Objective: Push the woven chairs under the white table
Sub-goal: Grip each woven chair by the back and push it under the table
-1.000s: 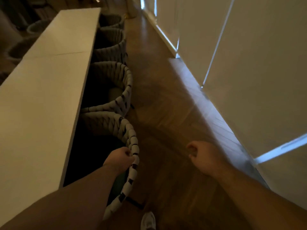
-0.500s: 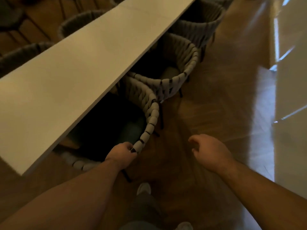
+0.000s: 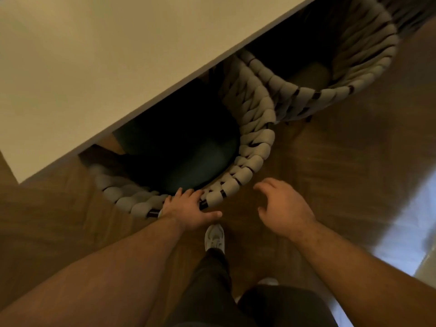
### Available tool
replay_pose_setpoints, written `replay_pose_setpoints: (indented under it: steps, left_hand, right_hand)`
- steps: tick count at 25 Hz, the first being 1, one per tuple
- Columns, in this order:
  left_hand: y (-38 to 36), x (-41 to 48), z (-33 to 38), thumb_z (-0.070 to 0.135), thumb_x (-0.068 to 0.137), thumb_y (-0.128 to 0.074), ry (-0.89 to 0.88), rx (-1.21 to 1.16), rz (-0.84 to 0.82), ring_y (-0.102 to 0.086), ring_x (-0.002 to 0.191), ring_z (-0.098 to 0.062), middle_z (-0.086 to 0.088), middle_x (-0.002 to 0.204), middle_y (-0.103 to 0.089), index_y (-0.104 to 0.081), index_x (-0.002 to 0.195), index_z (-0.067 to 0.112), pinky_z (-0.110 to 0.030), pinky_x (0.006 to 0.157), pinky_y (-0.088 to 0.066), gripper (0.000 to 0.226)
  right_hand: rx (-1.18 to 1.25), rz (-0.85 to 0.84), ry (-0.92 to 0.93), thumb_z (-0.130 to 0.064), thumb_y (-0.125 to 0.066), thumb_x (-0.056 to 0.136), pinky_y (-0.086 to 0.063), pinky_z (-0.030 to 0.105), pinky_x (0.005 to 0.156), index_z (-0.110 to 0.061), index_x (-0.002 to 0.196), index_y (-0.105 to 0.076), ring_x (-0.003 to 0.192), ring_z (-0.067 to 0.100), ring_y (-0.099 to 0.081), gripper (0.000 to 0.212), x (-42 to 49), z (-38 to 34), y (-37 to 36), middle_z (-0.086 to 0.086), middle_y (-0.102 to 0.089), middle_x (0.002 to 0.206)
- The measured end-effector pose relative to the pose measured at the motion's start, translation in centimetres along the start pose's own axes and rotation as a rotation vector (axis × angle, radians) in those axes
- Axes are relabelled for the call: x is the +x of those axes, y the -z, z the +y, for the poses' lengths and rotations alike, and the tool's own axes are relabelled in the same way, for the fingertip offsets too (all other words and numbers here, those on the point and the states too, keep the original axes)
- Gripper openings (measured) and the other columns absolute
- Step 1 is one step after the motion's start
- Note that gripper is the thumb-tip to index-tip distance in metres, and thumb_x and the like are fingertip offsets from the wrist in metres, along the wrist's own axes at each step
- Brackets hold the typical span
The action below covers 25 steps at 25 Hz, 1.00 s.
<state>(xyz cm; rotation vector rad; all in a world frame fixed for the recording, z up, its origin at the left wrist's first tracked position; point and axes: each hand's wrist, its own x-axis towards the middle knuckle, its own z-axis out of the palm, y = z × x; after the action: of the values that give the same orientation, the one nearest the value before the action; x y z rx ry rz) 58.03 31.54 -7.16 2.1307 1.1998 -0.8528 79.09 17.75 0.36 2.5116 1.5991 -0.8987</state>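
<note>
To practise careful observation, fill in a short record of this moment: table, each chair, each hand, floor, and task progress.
table: white table, edge running diagonally across the upper left
near chair: near woven chair, seat partly under the table, back rim outside
far chair: far woven chair, upper right, also partly under
left hand: left hand holds the near chair's back rim
right hand: right hand open, touching nothing
floor: wooden floor
progress: near chair not yet fully under

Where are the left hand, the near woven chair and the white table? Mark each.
left hand [image 3: 188,210]: head view, back of the hand.
near woven chair [image 3: 258,138]: head view, woven backrest rim.
white table [image 3: 106,55]: head view, bare top.
</note>
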Motion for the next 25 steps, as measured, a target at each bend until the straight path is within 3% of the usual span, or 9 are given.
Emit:
replay_pose_setpoints:
  steps: [3,5,8,11,14,16,18,21,25]
  left_hand:
    - [-0.3,1.1,-0.1,0.083,0.073,-0.062,0.022,-0.039,0.045,0.001,0.159,-0.028,0.003,0.173,-0.004,-0.007,0.163,0.038,-0.057,0.127,-0.011,0.114]
    - [-0.3,1.4,-0.2,0.078,0.072,-0.064,0.048,-0.085,0.076,-0.005,0.159,-0.026,0.005,0.173,-0.008,-0.008,0.162,0.038,-0.055,0.125,-0.020,0.113]
    - [-0.2,1.4,0.5,0.078,0.073,-0.061,0.087,-0.056,0.104,-0.038,0.147,-0.021,0.009,0.163,-0.036,-0.020,0.161,0.039,-0.047,0.113,-0.042,0.104]
    - [-0.1,0.8,1.3,0.084,0.070,-0.059,0.132,-0.064,0.165,-0.063,0.113,-0.016,0.014,0.128,-0.064,-0.043,0.147,0.047,-0.038,0.090,-0.056,0.087]
    - [-0.3,0.8,1.6,0.093,0.064,-0.051,0.181,-0.035,0.198,-0.065,0.087,-0.012,0.017,0.092,-0.067,-0.060,0.127,0.049,-0.032,0.074,-0.057,0.078]
    - [-0.4,0.7,1.8,0.096,0.064,-0.049,0.194,-0.044,0.198,-0.062,0.076,-0.008,0.017,0.081,-0.063,-0.065,0.117,0.045,-0.031,0.069,-0.057,0.075]
    - [-0.6,0.4,1.7,0.097,0.066,-0.050,0.203,-0.070,0.210,-0.061,0.072,-0.007,0.016,0.077,-0.062,-0.068,0.109,0.042,-0.032,0.068,-0.059,0.072]
    - [-0.8,-0.2,1.8,0.093,0.070,-0.055,0.204,-0.117,0.236,-0.060,0.068,-0.005,0.015,0.074,-0.062,-0.069,0.098,0.039,-0.029,0.066,-0.058,0.063]
    - [-2.1,-1.0,1.8,0.087,0.071,-0.062,0.198,-0.178,0.245,-0.060,0.067,-0.004,0.015,0.073,-0.062,-0.065,0.089,0.036,-0.029,0.068,-0.059,0.054]
  right_hand:
    - [-0.163,-0.003,0.139,-0.036,-0.071,0.091,-0.027,0.045,0.125,-0.028,0.157,-0.037,0.152,0.022,-0.027,0.074,5.0,-0.2,1.5,0.001,-0.032,0.164]
    - [-0.283,-0.089,0.246,-0.038,-0.069,0.090,-0.019,0.052,0.127,-0.030,0.158,-0.034,0.154,0.024,-0.022,0.077,8.4,-0.5,1.8,0.001,-0.029,0.166]
    - [-0.467,-0.228,0.346,-0.049,-0.068,0.087,-0.011,0.059,0.126,-0.034,0.156,-0.035,0.152,0.021,-0.029,0.078,12.0,0.1,1.5,-0.003,-0.038,0.162]
    - [-0.570,-0.257,0.471,-0.065,-0.063,0.085,-0.008,0.061,0.125,-0.038,0.148,-0.044,0.142,0.020,-0.043,0.071,13.6,0.9,0.6,-0.008,-0.053,0.147]
    - [-0.592,-0.224,0.566,-0.081,-0.056,0.081,-0.014,0.055,0.126,-0.040,0.146,-0.045,0.137,0.018,-0.048,0.077,14.5,1.6,0.1,-0.011,-0.057,0.143]
    - [-0.600,-0.224,0.616,-0.089,-0.051,0.079,-0.023,0.050,0.124,-0.040,0.146,-0.045,0.134,0.017,-0.050,0.084,14.7,1.8,0.0,-0.012,-0.058,0.141]
    - [-0.620,-0.214,0.637,-0.087,-0.055,0.078,-0.032,0.045,0.120,-0.041,0.147,-0.043,0.129,0.016,-0.053,0.084,14.9,1.6,0.0,-0.013,-0.059,0.138]
    - [-0.611,-0.201,0.656,-0.077,-0.060,0.084,-0.044,0.042,0.108,-0.045,0.140,-0.046,0.114,0.012,-0.059,0.066,15.3,1.6,-0.4,-0.017,-0.063,0.124]
    - [-0.597,-0.202,0.674,-0.073,-0.060,0.086,-0.046,0.037,0.103,-0.051,0.138,-0.045,0.111,0.006,-0.057,0.059,14.3,1.5,-1.3,-0.022,-0.062,0.122]
